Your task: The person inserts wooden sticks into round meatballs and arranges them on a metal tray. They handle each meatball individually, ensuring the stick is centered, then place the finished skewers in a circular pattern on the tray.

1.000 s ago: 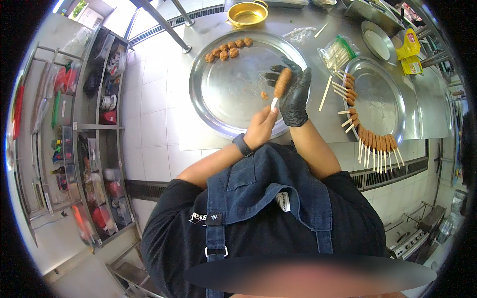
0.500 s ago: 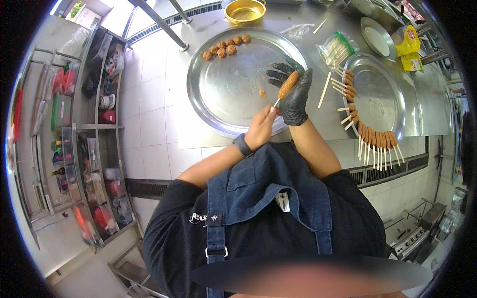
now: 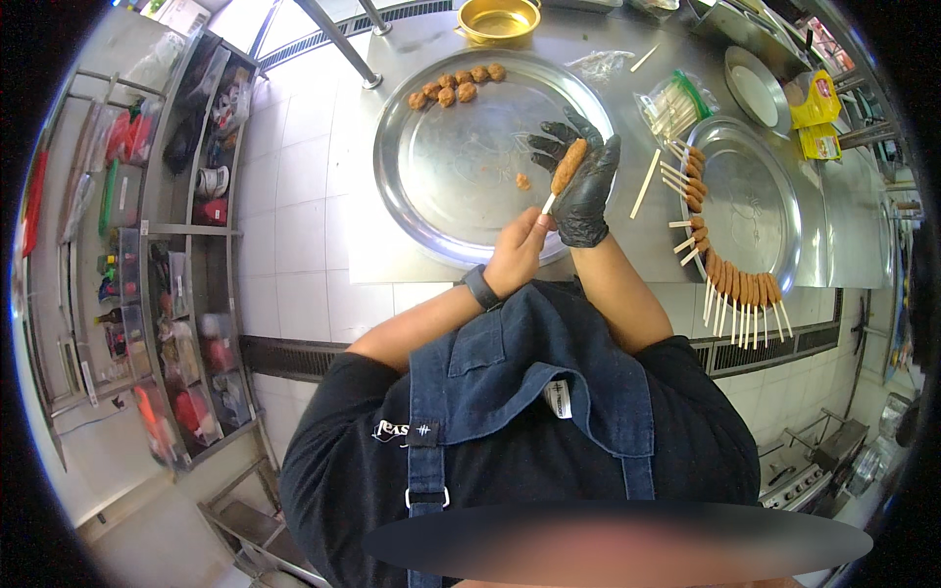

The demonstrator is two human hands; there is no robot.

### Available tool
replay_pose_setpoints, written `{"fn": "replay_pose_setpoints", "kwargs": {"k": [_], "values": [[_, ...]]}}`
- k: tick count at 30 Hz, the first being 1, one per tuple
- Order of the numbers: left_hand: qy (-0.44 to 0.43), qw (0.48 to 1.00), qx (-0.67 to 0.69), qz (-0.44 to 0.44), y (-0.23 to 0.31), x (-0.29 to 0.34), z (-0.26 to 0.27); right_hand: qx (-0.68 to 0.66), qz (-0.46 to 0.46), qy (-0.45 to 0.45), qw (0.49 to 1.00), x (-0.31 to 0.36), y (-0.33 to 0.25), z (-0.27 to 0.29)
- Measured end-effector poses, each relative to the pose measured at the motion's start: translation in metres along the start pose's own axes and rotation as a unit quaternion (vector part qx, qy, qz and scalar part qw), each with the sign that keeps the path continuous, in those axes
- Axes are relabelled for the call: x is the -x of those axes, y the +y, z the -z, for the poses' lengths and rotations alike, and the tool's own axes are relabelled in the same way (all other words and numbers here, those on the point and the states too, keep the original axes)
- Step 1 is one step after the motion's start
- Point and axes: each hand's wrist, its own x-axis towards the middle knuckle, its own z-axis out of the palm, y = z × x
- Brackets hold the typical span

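Observation:
My bare left hand (image 3: 520,250) pinches the lower end of the wooden stick of a meat skewer (image 3: 568,169). The skewer's brown, elongated meat portion slants upward against the palm of my right hand (image 3: 586,186). That hand wears a black glove; its fingers are stretched out and spread, not wrapped round the meat. Both hands are over the near right part of a large round metal tray (image 3: 451,206). Several brown meat balls (image 3: 447,96) sit together at the tray's far left. A small meat scrap (image 3: 522,181) lies on the tray left of the glove.
To the right, a second metal tray (image 3: 750,196) carries several finished skewers (image 3: 740,282) along its rim, sticks pointing outward. A bag of sticks (image 3: 676,103), a loose stick (image 3: 645,183), a gold pot (image 3: 498,20), a metal bowl (image 3: 757,90) and yellow packages (image 3: 816,113) stand around.
The view has shifted slightly, so the trays sit a little right and lower. My hands keep nearly the same hold, and the skewer stands slightly more upright against the glove.

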Motion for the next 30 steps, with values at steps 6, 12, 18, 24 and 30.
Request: {"fn": "replay_pose_setpoints", "kwargs": {"k": [6, 12, 18, 24, 30], "values": [[-0.055, 0.988, 0.135, 0.047, 0.0, 0.001, 0.009, -0.009, -0.047, -0.006, 0.999, 0.005, -0.001, -0.008], [-0.039, 0.997, 0.047, 0.054, 0.003, 0.005, 0.015, -0.032, -0.13, -0.04, 0.99, 0.002, 0.002, -0.009], [-0.065, 0.993, 0.07, 0.064, -0.007, 0.003, 0.017, -0.028, -0.18, -0.004, 0.983, 0.001, 0.019, 0.003], [-0.144, 0.955, 0.208, 0.158, -0.002, 0.002, 0.026, -0.129, -0.264, -0.078, 0.953, -0.001, 0.012, 0.004], [-0.169, 0.935, 0.251, 0.184, 0.005, 0.001, 0.02, -0.046, -0.231, 0.003, 0.972, 0.003, 0.004, 0.0]]}}
